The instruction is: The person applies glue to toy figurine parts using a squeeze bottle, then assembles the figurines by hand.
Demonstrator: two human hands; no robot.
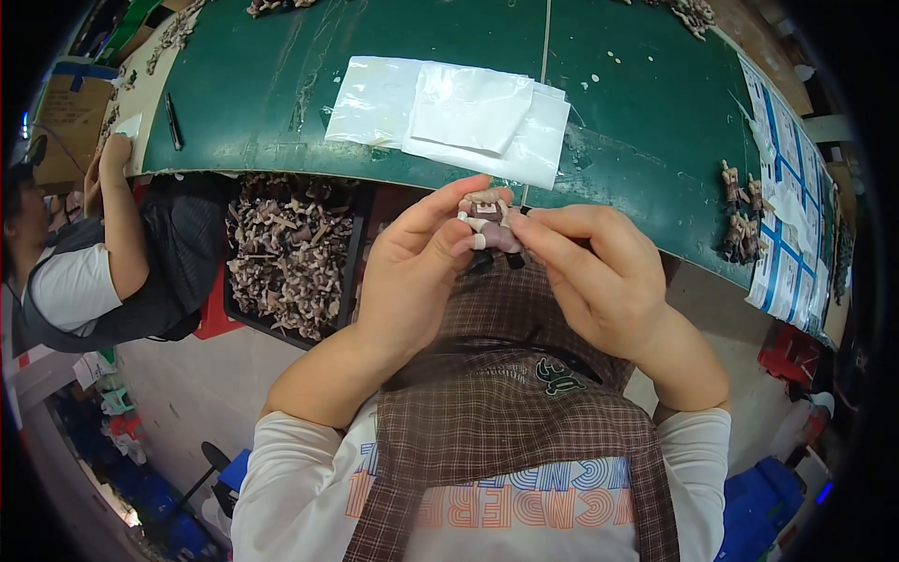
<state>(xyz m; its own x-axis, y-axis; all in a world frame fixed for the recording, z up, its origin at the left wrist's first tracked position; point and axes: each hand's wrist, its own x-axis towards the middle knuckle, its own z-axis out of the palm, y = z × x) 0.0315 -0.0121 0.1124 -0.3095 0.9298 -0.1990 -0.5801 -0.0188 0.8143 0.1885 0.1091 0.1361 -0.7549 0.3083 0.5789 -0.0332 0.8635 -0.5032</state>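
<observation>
A green table (655, 140) bears clear plastic bags (449, 117), a black pen (173, 122) and printed sheets (787, 215); a bin of figurines (286, 253) sits below.

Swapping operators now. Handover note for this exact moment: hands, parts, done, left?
Left hand: fingers closed on the small toy figure, held above the lap at the table edge.
Right hand: fingertips pinching the same figure from the right side.
Black bin at the left, below the table edge, is heaped with similar figures.
Clear plastic bags lie stacked on the green table; none hold a figure.
A few figures stand near the table's right edge beside printed sheets.
Left: the heaped bin; the figure in hand is not yet set down.
</observation>
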